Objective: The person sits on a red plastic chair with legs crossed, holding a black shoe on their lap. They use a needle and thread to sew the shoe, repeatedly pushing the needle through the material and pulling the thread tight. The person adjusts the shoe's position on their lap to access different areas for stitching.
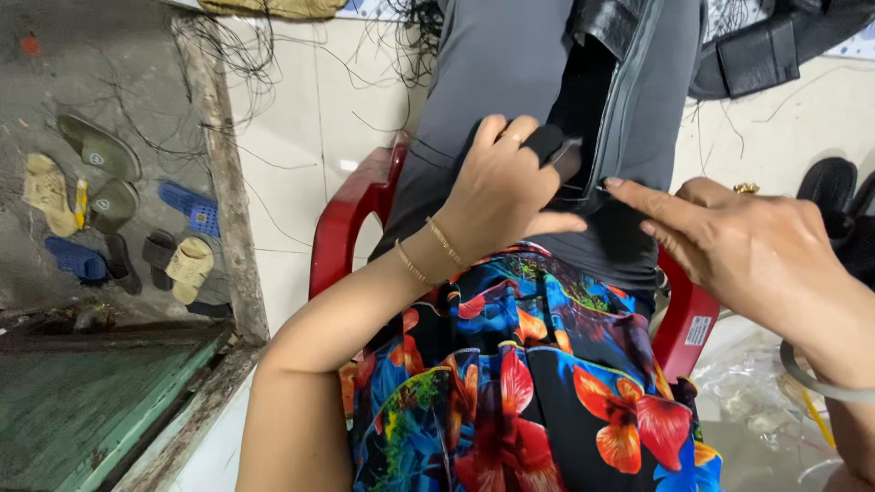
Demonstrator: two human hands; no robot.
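My left hand (497, 196) has its fingers clamped on the small black piece (553, 148) at the grey garment (510, 82), its dark open seam (588, 109) running away from me just beyond, while my right hand (738, 241) points in from the right, fingers together

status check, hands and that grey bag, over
Left hand gripping black strap on grey bag. Right hand open, fingertips at bag seam. Bag on red chair; nothing in the way.

Soft, even daylight fills the scene, brightest on the pale floor tiles (310, 100) at the far side, with only faint shadows. The left step area looks dimmer. The right hand (738, 246) seems slightly blurred, and straight lines bow near the edges.
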